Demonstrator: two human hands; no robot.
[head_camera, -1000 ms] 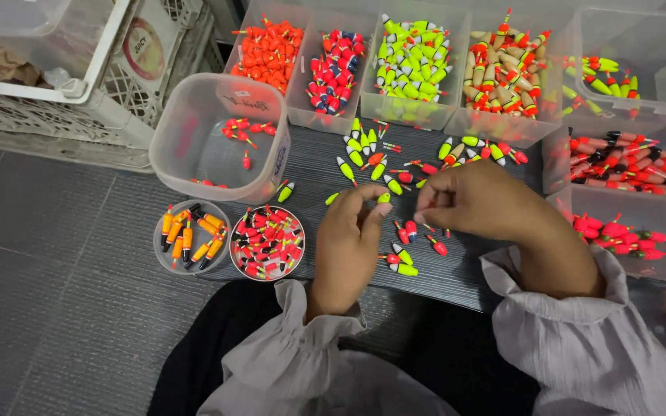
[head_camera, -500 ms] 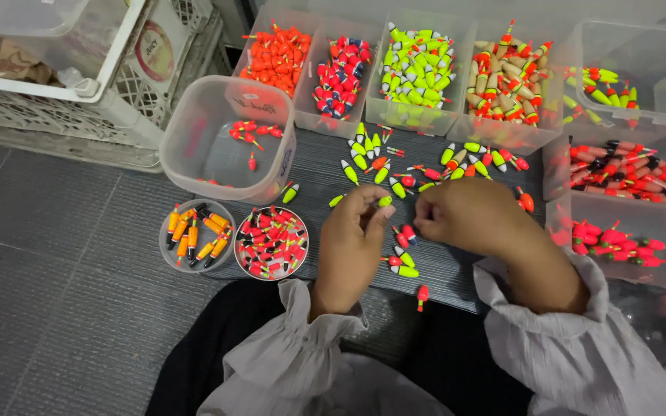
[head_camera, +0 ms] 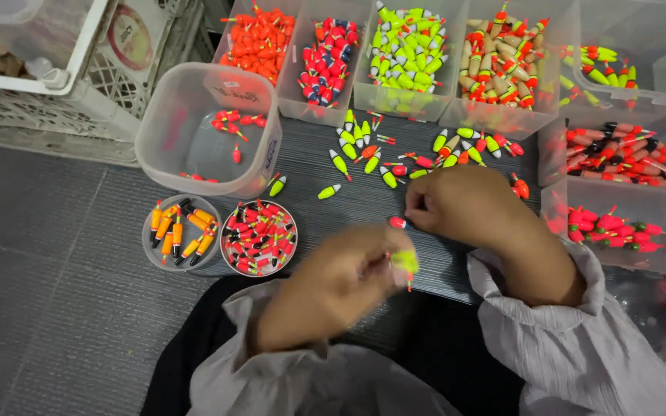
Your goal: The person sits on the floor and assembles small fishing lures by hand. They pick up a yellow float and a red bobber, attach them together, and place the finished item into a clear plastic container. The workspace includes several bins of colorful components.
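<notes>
The left hand (head_camera: pixel 333 281), blurred, pinches a small yellow-green plastic fishing float (head_camera: pixel 405 261) just below the right hand (head_camera: pixel 464 204), whose grip I cannot tell; such a light pinch could drop it off the dark ribbed surface (head_camera: pixel 333 223) beside the hand.

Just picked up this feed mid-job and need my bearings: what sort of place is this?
Probably a small sorting or packing workstation for fishing floats, set low on a tiled floor. Clear bins hold floats sorted by colour, loose floats lie on a dark mat, and a white plastic crate stands alongside.
</notes>
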